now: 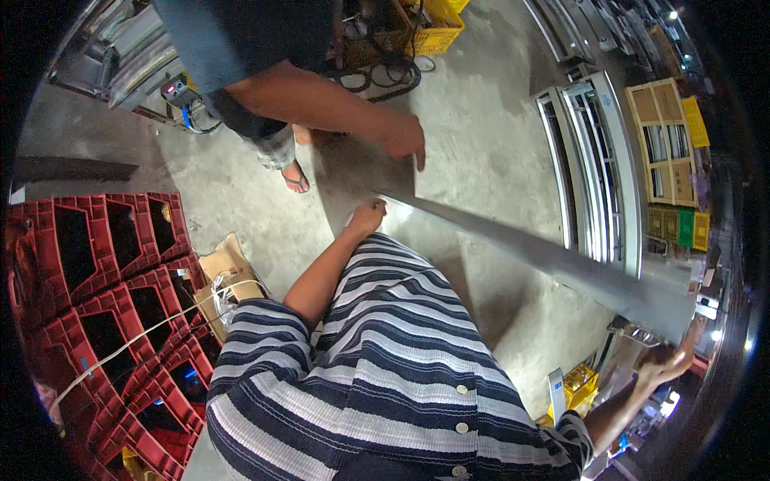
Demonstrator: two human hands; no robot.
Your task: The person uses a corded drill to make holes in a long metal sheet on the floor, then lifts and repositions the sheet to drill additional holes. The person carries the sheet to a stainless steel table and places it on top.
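A long grey metal bar slants from the middle of the view down to the right, narrow at its far end and wide near me. At that wide end is my right hand, its fingers against the bar and partly blurred, gripping it from below. Close beside the narrow tip, my left hand is closed in front of my striped shirt. What its fingers hold, if anything, is too small to make out. Just beyond the tip, another person's hand hangs over the floor with a finger pointing down.
Red plastic crates are stacked at left, beside an opened cardboard box and a pale cord. Long metal frames stand on the right. Yellow crates and black cables lie at the back, near the other person's sandalled foot.
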